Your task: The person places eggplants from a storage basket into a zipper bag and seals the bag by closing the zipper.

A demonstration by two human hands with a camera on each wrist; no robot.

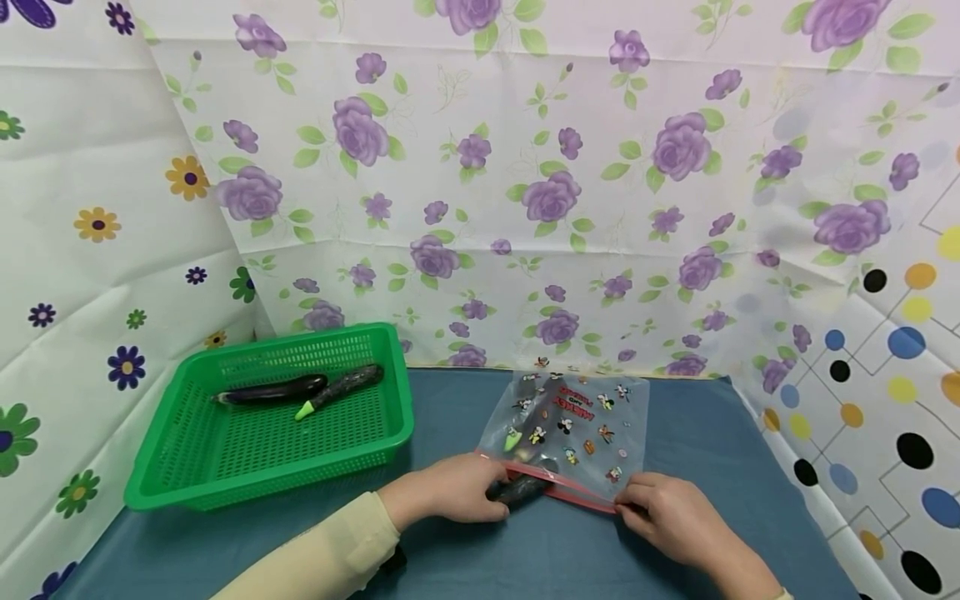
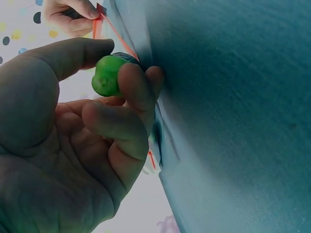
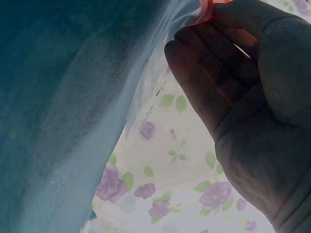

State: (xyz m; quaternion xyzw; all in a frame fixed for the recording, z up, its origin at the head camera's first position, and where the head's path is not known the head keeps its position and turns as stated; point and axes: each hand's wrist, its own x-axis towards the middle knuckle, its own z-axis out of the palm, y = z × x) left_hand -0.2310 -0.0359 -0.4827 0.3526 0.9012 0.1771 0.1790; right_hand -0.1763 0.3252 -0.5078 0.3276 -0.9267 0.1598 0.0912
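Observation:
A clear zip bag with cartoon prints and a red zip edge lies on the table, its mouth facing me. My left hand pinches a dark, bumpy cucumber by its light green end, between thumb and fingers. The cucumber's far part reaches in at the bag's mouth. At the right corner of the red edge, my right hand pinches the bag between thumb and fingertips. Through the plastic shows a green tip of another long, dark vegetable, blurred by the bag.
On the left stands a green plastic basket. In it lie a purple eggplant and a dark cucumber with a light green end. Blue cloth covers the table. Flowered sheets hang behind and at the sides.

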